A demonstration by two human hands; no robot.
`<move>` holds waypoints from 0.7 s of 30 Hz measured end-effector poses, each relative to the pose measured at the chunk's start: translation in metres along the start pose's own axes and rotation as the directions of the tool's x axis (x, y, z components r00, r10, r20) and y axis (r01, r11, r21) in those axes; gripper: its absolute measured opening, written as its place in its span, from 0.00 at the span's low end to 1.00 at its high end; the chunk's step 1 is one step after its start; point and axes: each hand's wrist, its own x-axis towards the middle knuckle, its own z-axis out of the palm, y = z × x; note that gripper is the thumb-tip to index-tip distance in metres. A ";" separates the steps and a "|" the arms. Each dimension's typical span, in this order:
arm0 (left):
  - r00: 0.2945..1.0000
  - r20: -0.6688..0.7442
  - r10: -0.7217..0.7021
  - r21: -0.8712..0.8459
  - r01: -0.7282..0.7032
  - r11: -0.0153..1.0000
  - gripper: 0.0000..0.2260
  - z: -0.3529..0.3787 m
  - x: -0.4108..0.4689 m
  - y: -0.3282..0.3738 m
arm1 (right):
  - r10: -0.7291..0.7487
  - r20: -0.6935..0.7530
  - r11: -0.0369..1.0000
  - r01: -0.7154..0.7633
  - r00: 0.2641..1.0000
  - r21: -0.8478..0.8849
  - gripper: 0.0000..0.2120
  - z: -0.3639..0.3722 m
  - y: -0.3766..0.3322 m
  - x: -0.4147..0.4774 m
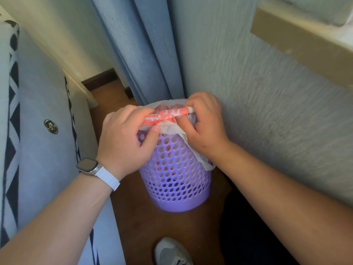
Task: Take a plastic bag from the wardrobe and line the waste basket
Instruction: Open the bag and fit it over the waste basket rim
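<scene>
A purple perforated waste basket (175, 180) stands on the brown floor between a bed and a wall. A white plastic bag with red print (166, 115) sits inside it, its mouth bunched over the near rim; red print shows through the holes. My left hand (126, 136) grips the rolled edge of the bag at the left of the rim. My right hand (206, 127) pinches the same edge at the right, and a loose white flap hangs down the basket's right side below it.
A bed (44, 115) with a grey cover and dark triangle trim fills the left. Blue curtains (145, 54) hang behind the basket. A textured wall (267, 104) with a beige ledge (305, 41) is on the right. A grey shoe (172, 251) is near the bottom.
</scene>
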 end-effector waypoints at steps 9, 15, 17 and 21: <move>0.999 -0.042 0.021 0.028 -0.020 0.999 0.13 0.000 0.003 0.010 | -0.059 0.003 0.997 0.059 0.998 -0.043 0.13 0.006 -0.019 -0.001; 0.999 0.002 -0.052 -0.004 0.052 0.999 0.08 0.007 0.001 -0.008 | -0.061 0.167 0.996 0.048 0.984 0.081 0.14 0.001 -0.006 0.000; 0.998 -0.005 -0.066 -0.002 0.066 0.998 0.08 0.008 0.001 -0.014 | -0.055 0.236 0.996 0.036 0.970 0.084 0.18 -0.002 0.000 0.001; 0.997 -0.013 -0.073 -0.001 0.073 0.997 0.07 0.013 -0.003 -0.022 | -0.050 0.333 0.996 0.024 0.942 0.081 0.13 -0.002 0.008 0.004</move>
